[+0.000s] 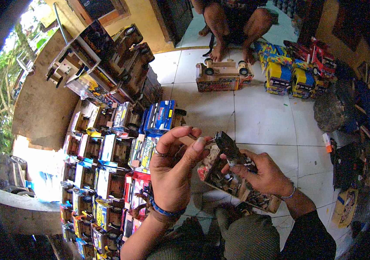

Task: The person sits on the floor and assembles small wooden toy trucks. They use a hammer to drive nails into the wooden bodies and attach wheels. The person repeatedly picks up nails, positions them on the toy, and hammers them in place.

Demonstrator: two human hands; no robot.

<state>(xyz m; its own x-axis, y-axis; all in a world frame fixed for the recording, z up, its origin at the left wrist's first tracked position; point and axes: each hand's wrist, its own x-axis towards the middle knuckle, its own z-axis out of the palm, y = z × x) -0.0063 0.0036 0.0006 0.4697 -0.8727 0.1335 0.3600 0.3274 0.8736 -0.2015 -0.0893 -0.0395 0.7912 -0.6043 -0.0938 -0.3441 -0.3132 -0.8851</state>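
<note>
Out there, my right hand (264, 172) is grasping what I'm taking for dark pliers (228, 146), fingers wrapping the handles. My left hand (170, 171) is curling at the tool's tip, thumb and forefinger nearly meeting; I'm not managing to tell whether they're pinching anything small. The pliers are sitting above an open wooden box (275, 204) of loose bits, and a blue toy truck (161, 116) is standing beyond the left hand. I'm judging this as fine tip work, calling next for steady fingers and careful lining-up.
</note>
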